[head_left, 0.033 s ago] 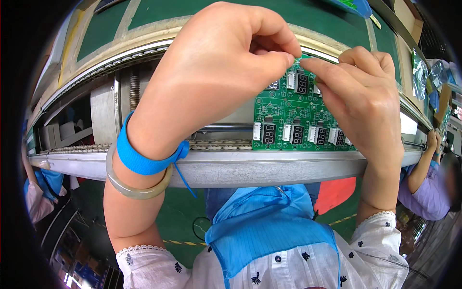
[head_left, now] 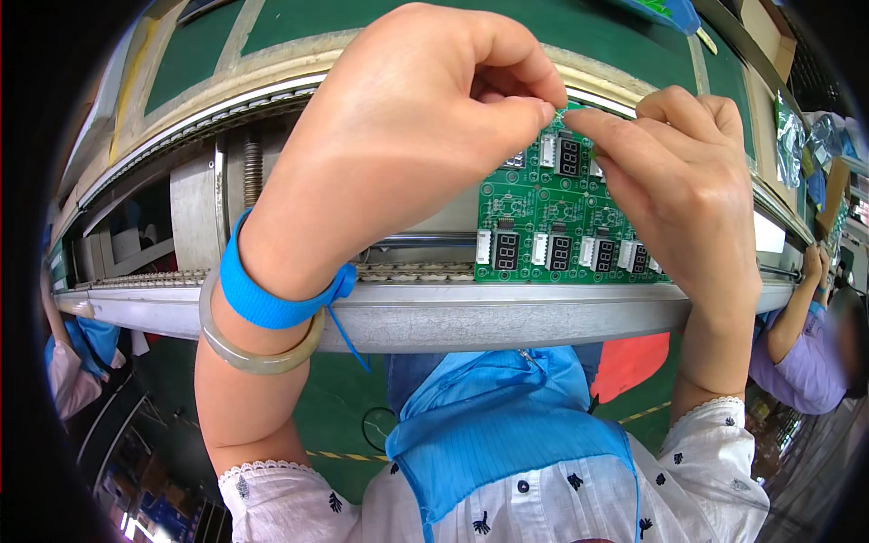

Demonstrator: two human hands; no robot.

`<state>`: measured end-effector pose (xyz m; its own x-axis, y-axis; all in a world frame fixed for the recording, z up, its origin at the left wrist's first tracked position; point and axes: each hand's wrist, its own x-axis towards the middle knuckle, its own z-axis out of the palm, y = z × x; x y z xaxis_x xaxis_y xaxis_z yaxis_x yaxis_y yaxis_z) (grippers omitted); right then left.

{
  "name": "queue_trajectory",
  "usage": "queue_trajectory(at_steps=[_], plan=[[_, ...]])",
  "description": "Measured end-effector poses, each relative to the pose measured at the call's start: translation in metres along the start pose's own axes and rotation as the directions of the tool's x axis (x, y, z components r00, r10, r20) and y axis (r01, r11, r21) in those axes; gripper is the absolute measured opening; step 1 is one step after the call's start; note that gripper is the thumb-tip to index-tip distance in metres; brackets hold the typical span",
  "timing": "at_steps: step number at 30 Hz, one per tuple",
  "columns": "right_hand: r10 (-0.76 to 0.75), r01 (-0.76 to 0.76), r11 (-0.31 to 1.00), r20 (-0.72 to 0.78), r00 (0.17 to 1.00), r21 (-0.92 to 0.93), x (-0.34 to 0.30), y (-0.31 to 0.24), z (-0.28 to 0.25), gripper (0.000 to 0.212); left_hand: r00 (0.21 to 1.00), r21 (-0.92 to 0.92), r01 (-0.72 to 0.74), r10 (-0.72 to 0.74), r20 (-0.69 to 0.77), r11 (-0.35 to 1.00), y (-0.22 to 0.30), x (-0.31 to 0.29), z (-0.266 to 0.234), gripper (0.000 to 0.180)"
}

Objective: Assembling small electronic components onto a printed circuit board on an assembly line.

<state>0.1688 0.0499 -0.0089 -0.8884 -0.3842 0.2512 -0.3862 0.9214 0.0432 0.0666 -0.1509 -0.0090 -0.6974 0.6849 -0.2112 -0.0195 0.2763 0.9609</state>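
Note:
A green circuit board panel (head_left: 579, 204) lies across the conveyor rails, bearing several black digit displays (head_left: 506, 252) and white connectors (head_left: 483, 247). Over its far left part arches my left hand (head_left: 434, 118), thumb and forefinger pinched at the board's far edge. Whatever sits between those fingertips is too small or hidden to name. My right hand (head_left: 683, 172) covers the panel's right side. Its fingers are curled, and the forefinger tip meets the board beside the left fingertips; anything it grips is hidden. A blue wrist strap (head_left: 272, 303) and a bangle (head_left: 262, 362) circle my left wrist.
A metal rail (head_left: 425, 321) with a chain runs along the near side. Beyond the far rail is a green work surface (head_left: 317, 25), with a blue bin (head_left: 665, 14) holding green pieces. Co-workers' arms (head_left: 789, 312) show at the right and left rims.

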Motion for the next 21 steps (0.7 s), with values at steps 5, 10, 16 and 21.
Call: queue_trajectory(at_steps=[5,10,16,21], plan=[[-0.038,0.039,0.999,0.017,0.999,-0.027,0.004,-0.001,-0.001,0.033,1.000,-0.028,0.013,-0.012,0.009,1.000,-0.001,-0.001,-0.001,0.012],[-0.041,0.048,0.995,0.076,0.996,-0.086,0.007,-0.003,-0.004,0.032,0.993,0.087,0.108,-0.112,0.035,0.990,0.008,0.005,-0.001,0.013],[0.012,-0.003,0.994,0.079,0.997,-0.107,0.007,-0.007,-0.005,0.032,1.000,0.073,-0.014,0.013,0.017,0.997,0.004,-0.002,-0.001,0.012],[0.023,-0.013,0.991,0.076,0.997,-0.130,0.015,-0.021,-0.015,0.032,1.000,0.100,-0.022,0.021,0.018,0.995,0.003,-0.001,-0.001,0.013]])
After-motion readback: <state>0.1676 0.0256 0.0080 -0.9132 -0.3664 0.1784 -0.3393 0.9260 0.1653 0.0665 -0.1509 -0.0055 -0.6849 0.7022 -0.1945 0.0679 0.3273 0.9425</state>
